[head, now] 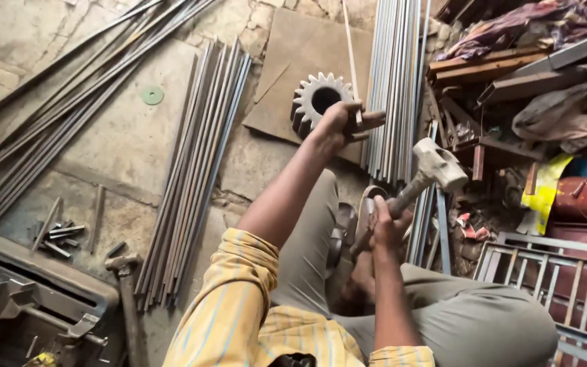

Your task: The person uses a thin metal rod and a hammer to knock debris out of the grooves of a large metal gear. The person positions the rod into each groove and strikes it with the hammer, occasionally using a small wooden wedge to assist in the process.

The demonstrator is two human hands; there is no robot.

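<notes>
My left hand (345,124) reaches forward and grips a thin metal rod (349,47) that rests across a large toothed steel gear (316,100) standing on a flat brown plate (307,47). My right hand (387,228) holds the handle of a heavy hammer whose pale, worn head (438,164) is raised to the right of the gear. My knees in grey trousers and a yellow striped sleeve fill the bottom of the view.
Bundles of long steel rods lie at left (195,170), far left (56,115) and beside the gear (394,81). A second hammer (127,285) and a dark machine (28,306) sit bottom left. Scrap metal, cloth and a welded grille (552,278) crowd the right.
</notes>
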